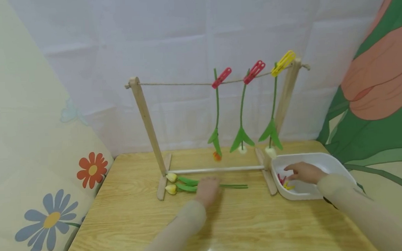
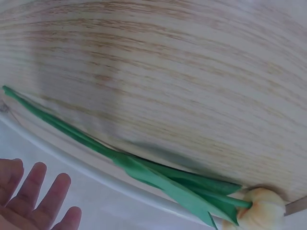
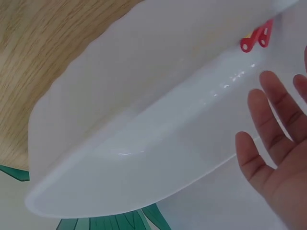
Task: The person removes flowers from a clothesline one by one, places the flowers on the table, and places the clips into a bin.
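The left hand (image 1: 208, 192), fingers extended, is positioned over the stems of two yellow tulips (image 1: 187, 186) lying on the bench (image 1: 242, 221); in the head view it conceals part of the stems. The right hand (image 1: 304, 172), fingers loosely extended, is at the white tray (image 1: 331, 167), which contains red and yellow clothespins (image 1: 281, 179); their count cannot be determined. The right wrist view crops this hand. Three inverted tulips (image 1: 241, 138) hang from the rope (image 1: 175, 84), retained by red and yellow clips (image 1: 254, 72).
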The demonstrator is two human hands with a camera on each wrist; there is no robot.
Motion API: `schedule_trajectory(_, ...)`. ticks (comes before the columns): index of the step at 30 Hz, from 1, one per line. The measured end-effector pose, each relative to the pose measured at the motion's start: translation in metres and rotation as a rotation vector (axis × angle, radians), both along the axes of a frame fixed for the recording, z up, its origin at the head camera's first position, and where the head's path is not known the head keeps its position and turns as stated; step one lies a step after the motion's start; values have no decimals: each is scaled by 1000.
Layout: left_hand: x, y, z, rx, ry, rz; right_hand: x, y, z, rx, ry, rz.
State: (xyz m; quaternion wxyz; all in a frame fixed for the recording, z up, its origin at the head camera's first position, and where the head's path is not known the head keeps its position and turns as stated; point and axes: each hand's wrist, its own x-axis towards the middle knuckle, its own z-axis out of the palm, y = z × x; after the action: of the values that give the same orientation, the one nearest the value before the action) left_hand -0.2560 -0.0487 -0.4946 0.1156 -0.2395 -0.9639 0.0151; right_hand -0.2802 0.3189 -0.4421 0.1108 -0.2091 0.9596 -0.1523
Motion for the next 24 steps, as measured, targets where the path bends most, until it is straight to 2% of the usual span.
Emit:
schedule_trajectory(8, 5, -15, 6, 123, 88, -37, 15, -1, 15, 22, 130, -13)
schedule_trajectory(17, 10, -32, 12, 323, 226, -113, 25, -7, 29, -34, 189, -38)
schedule_trajectory(20, 12, -36, 17, 358, 224, -123, 29, -9, 35, -40, 206, -52)
schedule_trajectory(24, 15, -39, 27, 390, 177, -112, 35, -11, 42, -53, 224, -81)
